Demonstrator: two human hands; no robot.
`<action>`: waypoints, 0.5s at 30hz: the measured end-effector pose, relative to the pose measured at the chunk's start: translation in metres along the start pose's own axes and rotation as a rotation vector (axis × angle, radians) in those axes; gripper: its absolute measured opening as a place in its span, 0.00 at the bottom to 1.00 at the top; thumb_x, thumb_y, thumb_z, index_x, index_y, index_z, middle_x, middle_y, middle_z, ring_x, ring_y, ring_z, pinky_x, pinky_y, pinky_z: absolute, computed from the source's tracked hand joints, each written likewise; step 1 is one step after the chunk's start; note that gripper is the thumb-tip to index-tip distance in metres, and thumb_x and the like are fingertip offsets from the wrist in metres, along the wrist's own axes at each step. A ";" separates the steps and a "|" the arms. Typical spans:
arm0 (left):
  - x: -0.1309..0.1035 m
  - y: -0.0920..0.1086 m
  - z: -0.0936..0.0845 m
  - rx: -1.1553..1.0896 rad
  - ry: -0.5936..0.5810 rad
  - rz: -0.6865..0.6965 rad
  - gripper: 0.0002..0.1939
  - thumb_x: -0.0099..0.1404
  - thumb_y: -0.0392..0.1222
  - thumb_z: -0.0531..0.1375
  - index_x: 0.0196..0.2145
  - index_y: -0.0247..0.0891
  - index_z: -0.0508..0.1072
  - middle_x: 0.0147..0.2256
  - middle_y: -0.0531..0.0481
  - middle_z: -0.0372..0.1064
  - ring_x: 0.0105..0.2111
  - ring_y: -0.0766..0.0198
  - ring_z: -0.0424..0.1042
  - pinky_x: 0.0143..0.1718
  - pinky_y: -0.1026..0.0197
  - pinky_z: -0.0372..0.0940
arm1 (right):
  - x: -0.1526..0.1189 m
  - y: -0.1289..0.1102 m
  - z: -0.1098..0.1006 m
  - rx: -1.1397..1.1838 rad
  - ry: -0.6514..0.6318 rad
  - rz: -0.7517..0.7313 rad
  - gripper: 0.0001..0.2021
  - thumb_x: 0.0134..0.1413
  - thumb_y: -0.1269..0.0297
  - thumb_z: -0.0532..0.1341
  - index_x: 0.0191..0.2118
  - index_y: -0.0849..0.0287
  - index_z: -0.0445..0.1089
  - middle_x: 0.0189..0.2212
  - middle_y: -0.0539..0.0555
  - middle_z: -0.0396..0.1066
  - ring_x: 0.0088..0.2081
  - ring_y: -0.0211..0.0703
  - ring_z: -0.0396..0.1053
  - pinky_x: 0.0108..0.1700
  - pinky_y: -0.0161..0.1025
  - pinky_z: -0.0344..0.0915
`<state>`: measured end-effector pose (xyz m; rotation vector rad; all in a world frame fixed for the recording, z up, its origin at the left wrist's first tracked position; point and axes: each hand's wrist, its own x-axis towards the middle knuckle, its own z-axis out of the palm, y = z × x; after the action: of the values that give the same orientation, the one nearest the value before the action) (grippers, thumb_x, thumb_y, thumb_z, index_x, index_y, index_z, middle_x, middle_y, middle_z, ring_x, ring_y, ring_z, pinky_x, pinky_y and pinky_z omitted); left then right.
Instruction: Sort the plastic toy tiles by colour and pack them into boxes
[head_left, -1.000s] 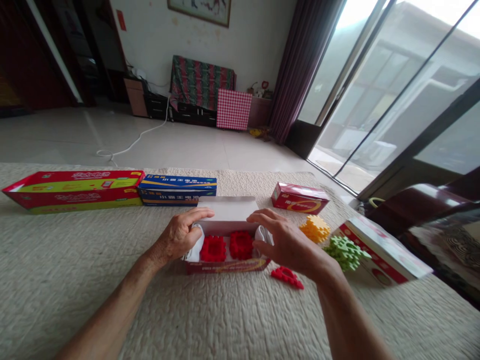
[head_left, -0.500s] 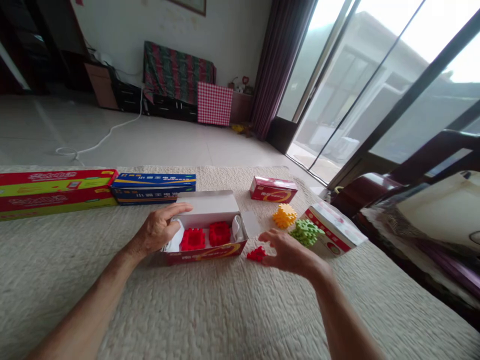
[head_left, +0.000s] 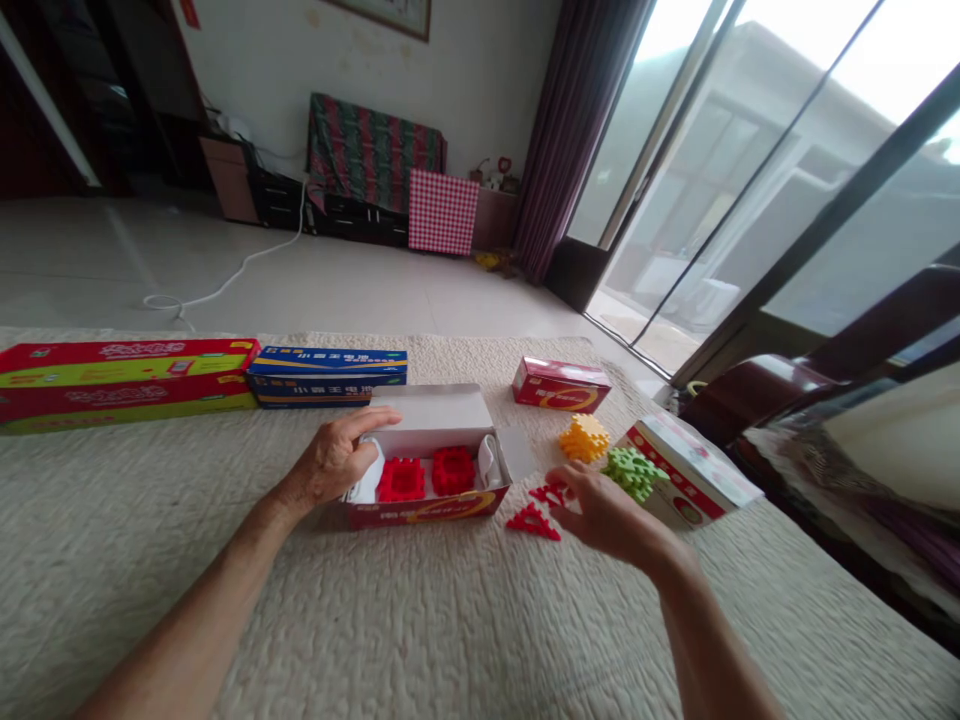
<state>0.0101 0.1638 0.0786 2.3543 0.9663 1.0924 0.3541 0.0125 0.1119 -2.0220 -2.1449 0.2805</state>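
Observation:
An opened red box (head_left: 427, 509) with a white inside holds two red interlocking blocks, one on the left (head_left: 401, 481) and one on the right (head_left: 454, 470). White cloth or paper lies at both its ends. My left hand (head_left: 335, 458) grips the box's left end, fingers over the edge. To the right of the box, a flat red triangular piece (head_left: 533, 521) lies on the cover. My right hand (head_left: 600, 508) is just beyond it, its fingers closed on another red piece (head_left: 550, 495).
Yellow pieces (head_left: 584, 438) and green pieces (head_left: 634, 473) sit right of the box, beside a white-and-red box (head_left: 694, 470). A small red box (head_left: 562, 385) stands behind them. At the back left are a blue box (head_left: 330, 377) and a long red-and-green box (head_left: 127, 380).
My right hand has closed its fingers on a red piece, and a triangular red piece now shows separately in front of it. The view has shifted slightly, moving everything rightward.

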 end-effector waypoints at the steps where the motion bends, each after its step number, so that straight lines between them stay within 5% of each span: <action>1: 0.000 0.000 0.000 -0.001 0.002 0.004 0.25 0.53 0.33 0.50 0.46 0.34 0.77 0.50 0.47 0.75 0.52 0.58 0.72 0.60 0.58 0.62 | 0.000 0.002 -0.008 -0.034 0.052 0.032 0.05 0.52 0.67 0.58 0.36 0.58 0.68 0.33 0.57 0.70 0.34 0.45 0.68 0.38 0.43 0.64; 4: 0.001 0.001 0.000 -0.006 0.008 0.010 0.25 0.52 0.32 0.50 0.46 0.33 0.77 0.49 0.46 0.75 0.52 0.58 0.73 0.59 0.58 0.63 | 0.005 -0.008 -0.030 -0.065 0.229 0.030 0.09 0.54 0.63 0.58 0.41 0.58 0.69 0.38 0.59 0.70 0.36 0.47 0.69 0.39 0.45 0.64; 7: 0.001 0.002 0.000 -0.017 0.014 0.015 0.26 0.52 0.31 0.50 0.45 0.33 0.77 0.49 0.46 0.75 0.51 0.59 0.73 0.58 0.58 0.64 | 0.018 -0.045 -0.043 0.031 0.320 -0.124 0.14 0.55 0.62 0.59 0.47 0.57 0.68 0.43 0.57 0.70 0.41 0.46 0.69 0.43 0.44 0.64; 12: 0.001 0.004 0.000 -0.030 0.020 0.019 0.27 0.51 0.30 0.50 0.45 0.34 0.77 0.49 0.46 0.75 0.51 0.59 0.73 0.58 0.59 0.64 | 0.052 -0.121 -0.031 0.170 0.107 -0.321 0.12 0.52 0.68 0.60 0.44 0.57 0.70 0.39 0.53 0.69 0.37 0.39 0.67 0.41 0.38 0.63; 15: 0.001 0.005 0.000 -0.020 0.019 0.018 0.27 0.50 0.29 0.50 0.46 0.35 0.77 0.49 0.46 0.75 0.52 0.59 0.72 0.59 0.58 0.63 | 0.071 -0.144 -0.016 0.122 -0.008 -0.341 0.12 0.48 0.72 0.60 0.41 0.59 0.71 0.37 0.54 0.68 0.34 0.37 0.65 0.38 0.36 0.61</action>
<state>0.0125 0.1615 0.0820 2.3451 0.9388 1.1282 0.2154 0.0758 0.1651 -1.5598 -2.3637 0.3583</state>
